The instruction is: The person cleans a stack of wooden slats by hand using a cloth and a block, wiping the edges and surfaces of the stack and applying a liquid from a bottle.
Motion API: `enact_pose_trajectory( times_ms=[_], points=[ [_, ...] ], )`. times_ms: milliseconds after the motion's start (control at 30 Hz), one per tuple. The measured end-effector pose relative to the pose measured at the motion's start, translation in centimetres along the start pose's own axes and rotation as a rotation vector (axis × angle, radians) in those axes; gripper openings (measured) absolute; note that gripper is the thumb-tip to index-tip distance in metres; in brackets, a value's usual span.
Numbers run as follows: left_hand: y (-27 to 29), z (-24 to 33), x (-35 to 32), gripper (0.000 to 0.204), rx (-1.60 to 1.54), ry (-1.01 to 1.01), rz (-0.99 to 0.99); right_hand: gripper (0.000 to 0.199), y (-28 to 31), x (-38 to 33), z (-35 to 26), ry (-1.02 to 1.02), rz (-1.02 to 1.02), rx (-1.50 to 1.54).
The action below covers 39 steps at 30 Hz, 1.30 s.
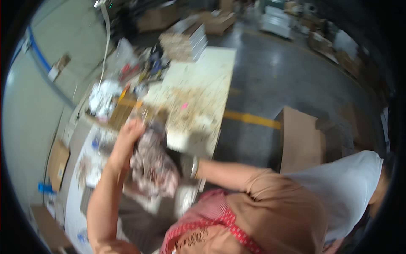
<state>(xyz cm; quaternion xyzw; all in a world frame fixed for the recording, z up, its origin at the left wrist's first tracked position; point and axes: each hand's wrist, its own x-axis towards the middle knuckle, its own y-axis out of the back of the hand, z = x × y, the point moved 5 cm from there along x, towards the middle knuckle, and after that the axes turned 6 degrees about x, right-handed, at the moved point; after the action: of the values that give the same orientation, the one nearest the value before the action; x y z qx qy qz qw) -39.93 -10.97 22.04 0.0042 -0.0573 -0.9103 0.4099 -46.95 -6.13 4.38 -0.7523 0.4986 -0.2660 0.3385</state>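
In the head view, blurred by motion, the left hand (pixel 132 129) bends over the upper left end of a crumpled, grey-pink bundle (pixel 154 167), its fingers curled; I cannot tell how firmly they grasp it. The right hand (pixel 182 164), dark and smeared, is at the bundle's right side; whether its fingers are clenched or released cannot be told. The bundle lies between the two hands, mostly nearer the body than the left fingers. Just beyond those fingers is a brown cardboard piece (pixel 119 113), with a white crumpled heap (pixel 102 99) farther left. Ahead and to their right, a pink scrap (pixel 184 106) lies on the stained, pale surface (pixel 203 80); a stack of boards (pixel 179 45) stands well beyond. A tall cardboard box (pixel 300 139) is well right of the right fingers.
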Motion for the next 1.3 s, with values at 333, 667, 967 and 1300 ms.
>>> enact_pose_trajectory(
  times_ms=[333, 667, 967, 1300],
  points=[
    [1.5, -4.6, 1.1, 0.056, 0.014, 0.306, 0.086, 0.065, -1.0, -4.3, -14.7, 0.404, 0.405, -0.168],
    [-2.7, -6.5, 3.1, 0.053, -0.465, 0.28, 0.18, 0.046, 1.6, -4.5, -13.2, 0.336, 0.521, -1.103],
    [-5.8, -9.8, 6.3, 0.049, 0.197, 0.125, 0.077, 0.056, 5.4, -8.0, -9.0, 0.146, 0.177, 0.488],
    [7.9, -21.1, 9.1, 0.093, 0.315, 0.385, 0.531, 0.052, 13.5, -11.2, -9.4, 0.236, 0.385, 0.459]
  ],
)
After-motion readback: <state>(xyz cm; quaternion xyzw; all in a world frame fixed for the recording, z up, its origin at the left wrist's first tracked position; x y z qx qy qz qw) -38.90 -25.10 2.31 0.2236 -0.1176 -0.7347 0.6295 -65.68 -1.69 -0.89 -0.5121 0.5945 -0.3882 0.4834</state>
